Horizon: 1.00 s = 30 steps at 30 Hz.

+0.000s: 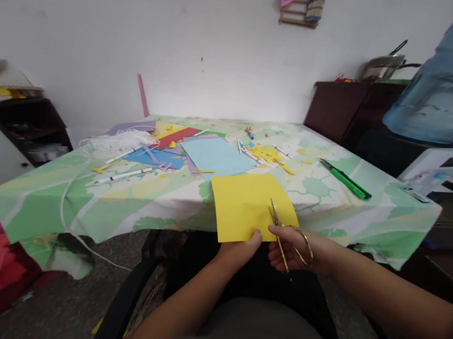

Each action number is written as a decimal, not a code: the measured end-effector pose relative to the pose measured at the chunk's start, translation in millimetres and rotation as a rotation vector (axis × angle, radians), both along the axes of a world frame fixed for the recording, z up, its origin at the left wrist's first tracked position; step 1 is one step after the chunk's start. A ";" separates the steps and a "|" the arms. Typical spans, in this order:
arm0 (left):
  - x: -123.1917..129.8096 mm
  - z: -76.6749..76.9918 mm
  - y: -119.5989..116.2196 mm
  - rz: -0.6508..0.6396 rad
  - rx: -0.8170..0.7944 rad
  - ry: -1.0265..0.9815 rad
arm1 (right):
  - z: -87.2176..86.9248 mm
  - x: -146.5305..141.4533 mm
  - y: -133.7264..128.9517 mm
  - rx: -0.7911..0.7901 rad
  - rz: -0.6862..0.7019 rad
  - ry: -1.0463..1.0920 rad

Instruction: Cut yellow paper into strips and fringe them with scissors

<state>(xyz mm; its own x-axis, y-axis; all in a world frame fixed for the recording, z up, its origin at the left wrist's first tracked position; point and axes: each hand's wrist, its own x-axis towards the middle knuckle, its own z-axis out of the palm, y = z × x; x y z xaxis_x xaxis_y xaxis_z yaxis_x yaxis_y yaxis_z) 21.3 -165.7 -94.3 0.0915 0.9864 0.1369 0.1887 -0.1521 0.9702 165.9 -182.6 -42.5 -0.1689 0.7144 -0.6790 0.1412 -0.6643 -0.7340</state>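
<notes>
Against a pale wall, at a bench draped in green-patterned cloth. Closed in the right grip, gold-handled scissors, blades across the right part of a yellow sheet; impossible to tell whether biting in. Pinched along its near edge by the left grip, at the bench's near side. Beyond, a light-blue sheet, yellow scraps, a green cutter. Apparently at the cutting step; next, probably best to keep the paper taut and line up the blades before closing.
</notes>
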 end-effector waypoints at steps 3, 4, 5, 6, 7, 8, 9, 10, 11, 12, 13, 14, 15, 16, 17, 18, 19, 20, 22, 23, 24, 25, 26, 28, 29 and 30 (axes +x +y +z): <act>-2.0 -1.7 3.5 0.009 0.062 -0.003 | 10.8 4.2 0.1 -0.043 0.027 -0.032; -2.6 -1.8 4.5 0.017 0.074 -0.003 | 14.5 6.1 -0.5 -0.058 0.046 -0.042; -3.1 -1.7 5.3 0.028 0.080 -0.003 | 18.1 8.3 -1.4 -0.069 0.066 -0.050; -3.5 -1.5 5.8 0.042 0.077 -0.004 | 21.6 10.7 -2.6 -0.080 0.081 -0.060; -3.8 -1.2 6.0 0.051 0.071 -0.002 | 24.7 13.2 -3.9 -0.086 0.091 -0.065; -4.0 -0.9 5.8 0.057 0.064 0.003 | 27.5 15.7 -5.2 -0.087 0.092 -0.067; -3.9 -0.5 5.2 0.058 0.060 0.009 | 29.8 17.9 -6.4 -0.083 0.088 -0.069; -3.7 -0.1 4.4 0.054 0.059 0.015 | 31.6 19.8 -7.5 -0.076 0.081 -0.075; -3.3 0.4 3.3 0.046 0.062 0.020 | 32.6 21.0 -8.3 -0.064 0.074 -0.085; -2.6 0.9 2.1 0.036 0.068 0.023 | 32.9 21.5 -9.0 -0.054 0.071 -0.100; -1.5 1.5 0.8 0.024 0.071 0.025 | 32.5 21.3 -9.6 -0.047 0.076 -0.114; -0.1 2.2 -0.5 0.019 0.070 0.030 | 31.6 20.2 -10.2 -0.043 0.084 -0.127; 1.5 3.0 -1.6 0.021 0.066 0.036 | 30.3 18.5 -10.9 -0.042 0.094 -0.136; 3.0 3.8 -2.6 0.032 0.061 0.041 | 28.9 16.3 -12.0 -0.044 0.103 -0.137; 4.4 4.7 -3.3 0.050 0.057 0.047 | 27.8 14.1 -13.5 -0.051 0.111 -0.133; 5.3 5.7 -3.8 0.071 0.054 0.055 | 27.1 12.0 -15.4 -0.058 0.116 -0.127; 5.4 6.6 -4.0 0.084 0.052 0.067 | 27.1 10.5 -17.8 -0.067 0.119 -0.118; 4.9 7.5 -4.0 0.085 0.050 0.077 | 28.0 9.9 -20.6 -0.078 0.124 -0.106; 1.9 9.0 -3.7 0.077 0.030 0.092 | 32.2 11.2 -26.9 -0.084 0.136 -0.065; 0.0 9.6 -3.5 0.076 0.014 0.091 | 35.4 12.8 -29.8 -0.078 0.139 -0.043; -1.6 9.9 -3.5 0.078 0.000 0.082 | 39.2 14.7 -32.2 -0.068 0.137 -0.027; -2.7 10.0 -3.7 0.082 -0.010 0.070 | 43.1 16.5 -33.9 -0.059 0.127 -0.021; -3.1 9.8 -4.2 0.084 -0.014 0.062 | 46.8 17.7 -34.7 -0.048 0.113 -0.021; -1.7 9.0 -6.1 0.080 -0.006 0.053 | 52.2 18.0 -33.8 -0.046 0.087 -0.043; -0.2 8.5 -7.4 0.084 -0.001 0.049 | 53.2 17.2 -32.4 -0.052 0.082 -0.060; 1.4 8.0 -8.6 0.090 0.002 0.045 | 53.0 16.1 -30.6 -0.063 0.084 -0.076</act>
<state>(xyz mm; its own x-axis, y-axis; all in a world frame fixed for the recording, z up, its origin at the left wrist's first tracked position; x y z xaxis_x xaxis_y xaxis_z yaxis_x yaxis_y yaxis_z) 22.7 -174.4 -86.3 0.0082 0.9906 0.1369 0.2447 -0.1347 0.9602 182.0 -213.2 10.5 -0.1727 0.6554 -0.7353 0.2524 -0.6921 -0.6762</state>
